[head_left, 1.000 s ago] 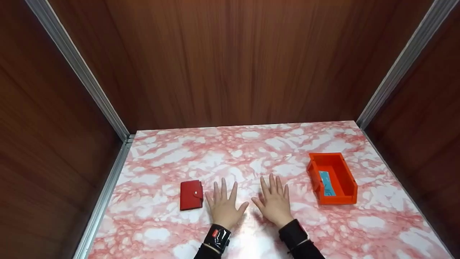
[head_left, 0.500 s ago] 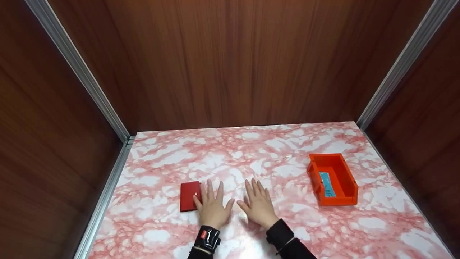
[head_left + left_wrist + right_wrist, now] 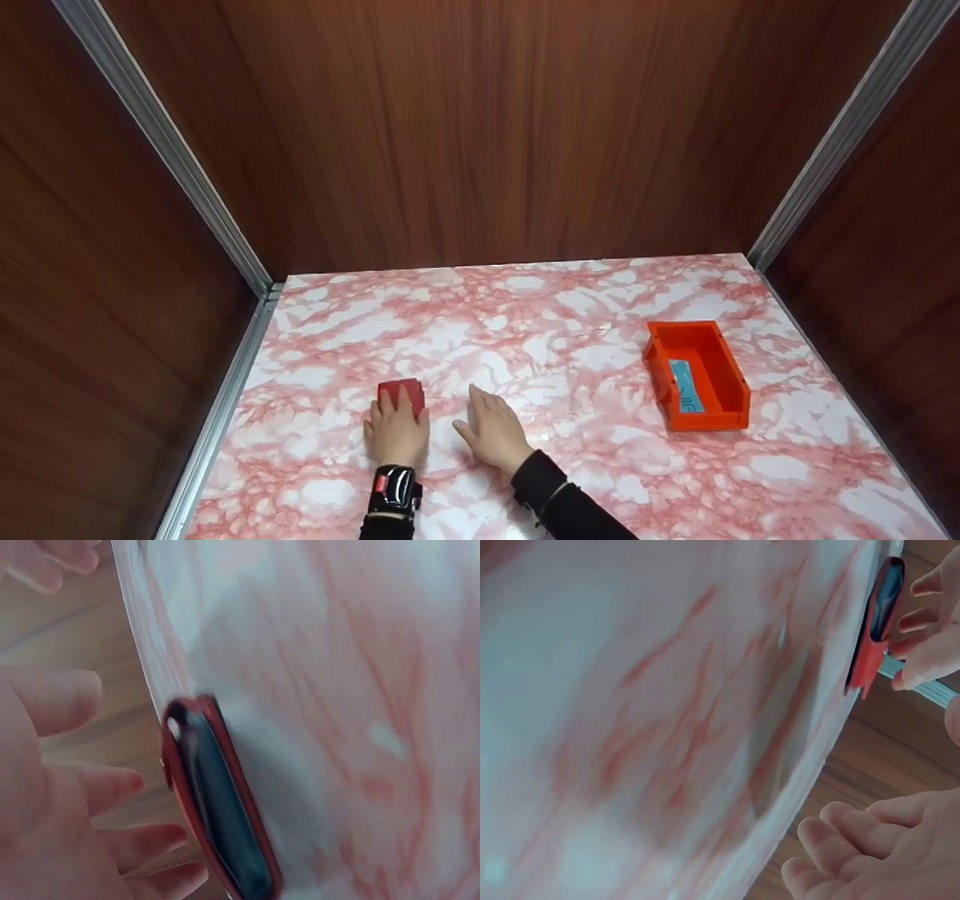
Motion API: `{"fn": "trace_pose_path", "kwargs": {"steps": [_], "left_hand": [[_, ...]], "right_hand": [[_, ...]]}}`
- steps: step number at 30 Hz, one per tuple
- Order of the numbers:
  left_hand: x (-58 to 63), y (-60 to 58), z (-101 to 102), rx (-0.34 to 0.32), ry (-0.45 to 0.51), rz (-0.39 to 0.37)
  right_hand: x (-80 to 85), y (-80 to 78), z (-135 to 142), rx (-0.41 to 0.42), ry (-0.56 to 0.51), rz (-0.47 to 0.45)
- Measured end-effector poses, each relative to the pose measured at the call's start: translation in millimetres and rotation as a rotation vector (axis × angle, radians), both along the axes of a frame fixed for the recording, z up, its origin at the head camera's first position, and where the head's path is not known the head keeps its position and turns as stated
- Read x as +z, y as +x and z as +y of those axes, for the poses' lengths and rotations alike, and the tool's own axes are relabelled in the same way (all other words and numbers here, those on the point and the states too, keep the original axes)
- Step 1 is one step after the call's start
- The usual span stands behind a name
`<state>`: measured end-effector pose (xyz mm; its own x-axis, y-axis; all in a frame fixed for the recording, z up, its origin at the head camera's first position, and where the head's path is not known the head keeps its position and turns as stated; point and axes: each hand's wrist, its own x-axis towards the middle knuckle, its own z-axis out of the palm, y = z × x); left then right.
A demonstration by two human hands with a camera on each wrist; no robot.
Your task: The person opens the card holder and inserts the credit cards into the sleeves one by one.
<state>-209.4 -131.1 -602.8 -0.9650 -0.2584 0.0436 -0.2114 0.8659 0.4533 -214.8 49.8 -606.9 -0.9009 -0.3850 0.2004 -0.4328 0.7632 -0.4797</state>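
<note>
A small red wallet [image 3: 396, 384] with a snap strap lies on the table at left of centre. Over its near part is my left hand [image 3: 397, 435], with its fingers extended and hiding much of the cover. In the left wrist view, the fingers [image 3: 150, 844] are beside the wallet [image 3: 221, 802], whose dark inner layers show along the edge. My right hand [image 3: 496, 433] hovers to the right of the wallet, holding nothing, its fingers loosely extended. The right wrist view has this hand [image 3: 877, 851] at the bottom, apart from the wallet [image 3: 868, 652].
An orange open bin [image 3: 660, 382] with a light blue label stands at the right of the pink-and-white marbled table [image 3: 480, 322]. Brown wood-grain panels [image 3: 480, 135] enclose the back and both sides, with metal rails [image 3: 172, 157] at the corners.
Both hands have moved left. My left hand has gone from beside the wallet to over it, and my right hand has followed towards it. The wallet and the bin have stayed in place.
</note>
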Motion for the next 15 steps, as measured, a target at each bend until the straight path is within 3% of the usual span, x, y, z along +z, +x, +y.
{"fn": "trace_pose_path", "kwargs": {"steps": [7,15], "left_hand": [[-1.4,-3.8,-18.2,0.08,0.076,0.006],[0.4,-5.4,-31.4,0.118,0.079,0.021]], "right_hand": [[-3.3,-4.2,-18.1,-0.019,-0.002,0.043],[-5.3,-10.6,-40.0,-0.021,0.008,0.027]]}}
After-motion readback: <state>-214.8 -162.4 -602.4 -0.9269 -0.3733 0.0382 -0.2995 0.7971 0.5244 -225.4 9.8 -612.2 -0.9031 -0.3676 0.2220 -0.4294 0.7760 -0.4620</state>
